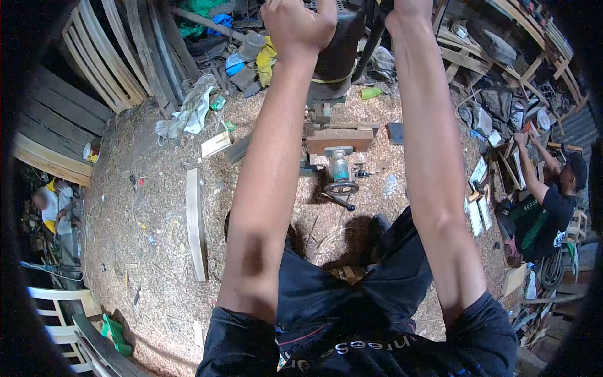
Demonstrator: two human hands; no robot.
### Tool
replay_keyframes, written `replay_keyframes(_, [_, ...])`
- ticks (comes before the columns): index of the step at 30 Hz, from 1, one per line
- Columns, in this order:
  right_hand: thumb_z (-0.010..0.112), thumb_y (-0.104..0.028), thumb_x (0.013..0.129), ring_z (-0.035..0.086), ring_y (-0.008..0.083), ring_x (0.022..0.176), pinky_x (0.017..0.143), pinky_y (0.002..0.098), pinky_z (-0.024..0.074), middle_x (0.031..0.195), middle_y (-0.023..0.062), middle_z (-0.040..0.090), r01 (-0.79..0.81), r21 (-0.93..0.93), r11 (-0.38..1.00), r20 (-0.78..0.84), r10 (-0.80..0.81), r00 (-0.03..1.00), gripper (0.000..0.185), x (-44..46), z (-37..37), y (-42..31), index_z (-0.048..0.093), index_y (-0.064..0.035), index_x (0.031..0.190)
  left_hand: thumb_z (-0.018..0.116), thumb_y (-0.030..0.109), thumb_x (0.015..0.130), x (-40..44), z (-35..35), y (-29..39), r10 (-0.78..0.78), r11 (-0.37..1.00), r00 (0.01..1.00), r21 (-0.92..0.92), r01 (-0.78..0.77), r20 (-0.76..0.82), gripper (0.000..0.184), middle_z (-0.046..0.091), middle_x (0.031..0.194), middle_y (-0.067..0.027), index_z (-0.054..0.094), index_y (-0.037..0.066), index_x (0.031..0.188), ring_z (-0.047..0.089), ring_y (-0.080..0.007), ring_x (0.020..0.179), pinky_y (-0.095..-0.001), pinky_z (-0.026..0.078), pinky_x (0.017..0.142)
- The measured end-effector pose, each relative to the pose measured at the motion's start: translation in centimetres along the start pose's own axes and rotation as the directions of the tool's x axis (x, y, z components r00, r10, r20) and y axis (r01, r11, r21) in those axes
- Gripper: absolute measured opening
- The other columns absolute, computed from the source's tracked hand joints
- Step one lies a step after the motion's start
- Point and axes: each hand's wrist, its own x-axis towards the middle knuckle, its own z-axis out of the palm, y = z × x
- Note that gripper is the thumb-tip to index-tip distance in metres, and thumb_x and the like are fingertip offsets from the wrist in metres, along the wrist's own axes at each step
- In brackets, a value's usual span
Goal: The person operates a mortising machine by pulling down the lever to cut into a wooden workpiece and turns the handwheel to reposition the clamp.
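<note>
Both my arms reach up to the top edge of the view. My left hand is closed beside a dark machine body, its fingertips cut off by the frame; what it holds, if anything, I cannot make out. Of my right hand only the wrist shows at the top, right of the machine, and its fingers are out of view. Below the machine, between my forearms, a brown wooden block lies across a metal part with a handwheel.
Wood shavings cover the floor, where a long board lies at left. Planks lean at upper left. A co-worker crouches at right among scrap wood; another person is at far left. A green object stands at lower left.
</note>
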Motion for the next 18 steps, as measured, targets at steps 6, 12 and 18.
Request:
replay_keyframes(6, [0.049, -0.033, 0.101, 0.049, 0.0109, 0.064, 0.062, 0.0269, 0.0396, 0.070, -0.0018, 0.053, 0.030, 0.101, 0.994, 0.006, -0.031, 0.999, 0.030, -2.6, -0.8, -0.2, 0.062, -0.0091, 0.089, 0.056, 0.021, 0.081, -0.4, 0.1, -0.2, -0.040, 0.999, 0.999, 0.033, 0.039, 0.014, 0.022, 0.065, 0.088, -0.0189, 0.066, 0.001, 0.084, 0.061, -0.0387, 0.088, -0.0448, 0.050, 0.078])
replay_keyframes(12, [0.052, -0.031, 0.100, 0.050, 0.0093, 0.064, 0.060, 0.0233, 0.0405, 0.070, -0.0023, 0.054, -0.033, 0.230, 0.973, 0.019, 0.030, 0.999, 0.025, -4.9, -2.1, -0.3, 0.061, -0.0107, 0.089, 0.056, 0.020, 0.081, -0.7, 0.1, -0.2, -0.017, 1.000, 1.000, 0.022, 0.018, -0.013, 0.022, 0.064, 0.088, -0.0187, 0.065, 0.001, 0.084, 0.061, -0.0392, 0.088, -0.0446, 0.050, 0.079])
replay_keyframes(18, [0.052, -0.027, 0.099, 0.053, 0.0154, 0.071, 0.067, 0.0292, 0.0443, 0.077, 0.0031, 0.056, 0.090, 0.309, 0.947, 0.041, -0.107, 0.993, 0.024, -6.4, -3.6, 0.8, 0.059, -0.0036, 0.101, 0.055, 0.021, 0.083, -0.9, -0.2, -0.3, -0.022, 1.000, 1.000, -0.012, 0.022, 0.017, 0.020, 0.064, 0.091, -0.0208, 0.067, 0.004, 0.084, 0.062, -0.0389, 0.090, -0.0461, 0.049, 0.082])
